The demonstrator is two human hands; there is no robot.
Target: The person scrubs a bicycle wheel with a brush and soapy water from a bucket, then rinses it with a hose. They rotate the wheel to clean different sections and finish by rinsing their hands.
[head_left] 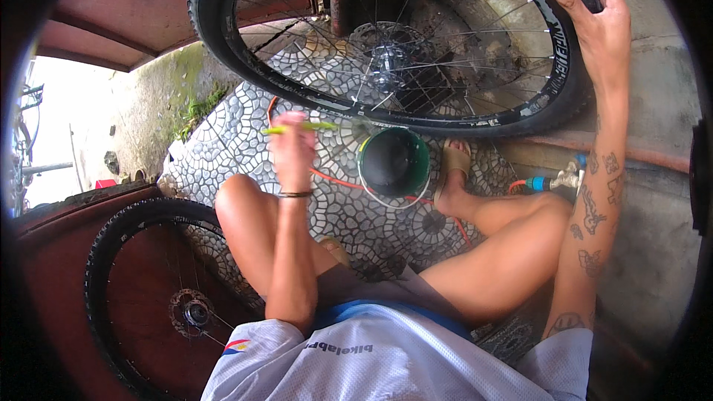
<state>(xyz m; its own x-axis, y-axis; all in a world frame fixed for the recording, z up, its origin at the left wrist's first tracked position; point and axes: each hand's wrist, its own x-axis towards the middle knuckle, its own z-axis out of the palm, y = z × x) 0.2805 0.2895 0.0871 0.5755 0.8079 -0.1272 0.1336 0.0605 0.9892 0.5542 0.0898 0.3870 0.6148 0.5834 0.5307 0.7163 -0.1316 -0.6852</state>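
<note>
My right hand (598, 18) is closed around the tyre of a large bicycle wheel (475, 123) at the upper right, its thumb pressed on the rubber. The wheel has wire spokes, a silver hub (386, 65) and a disc rotor, and it leans at a tilt in front of me. Left of centre, my left hand (292, 150) is shut on a slim yellow-green stick-like tool (319, 126), blurred, its kind unclear. That hand is below the wheel's lower edge and apart from it. Between my knees stands a green bucket (423, 167) with dark contents and a thin handle.
A second bicycle wheel (104, 252) leans at the lower left against a dark red panel (52, 297). An orange hose (334, 178) crosses the pebble-patterned floor (215, 148). A brass tap fitting with a blue connector (535, 183) is beside my right knee. A concrete wall (653, 178) borders the right.
</note>
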